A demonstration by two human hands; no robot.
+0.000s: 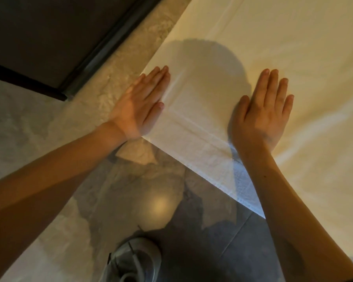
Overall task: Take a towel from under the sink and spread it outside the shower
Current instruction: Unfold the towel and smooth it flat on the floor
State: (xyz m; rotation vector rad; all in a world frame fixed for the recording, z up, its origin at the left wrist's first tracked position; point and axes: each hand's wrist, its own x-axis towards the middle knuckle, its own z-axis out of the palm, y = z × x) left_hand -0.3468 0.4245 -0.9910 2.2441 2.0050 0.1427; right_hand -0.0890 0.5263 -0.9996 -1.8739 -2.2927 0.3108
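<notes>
— Where is the towel [283, 47]?

— Spread flat on the marbled stone floor [39, 129], filling the far right of the view. One corner lies near the middle left, just beside the left hand [140, 105], and its near edge runs diagonally down to the right.

— What does it look like?

— White to cream, with a faint woven texture along the near border. A raised band runs parallel to each of the two visible edges, and the bands cross close to the corner. A few soft creases fan out on the right side. A rounded shadow falls on the cloth between the hands.

— And the hands?

— Both lie open and flat, palms down, gripping nothing. The left hand rests on the corner, fingers together, with the heel of the palm over the towel's edge. The right hand [263, 110] presses on the cloth further right, fingers slightly spread, its wrist crossing the near border.

— Anything else nearby?

— A dark panel with a dark frame [102, 49] at the far left, apart from the towel's left edge, and a grey shoe [135, 261] on the floor at the near edge.
</notes>
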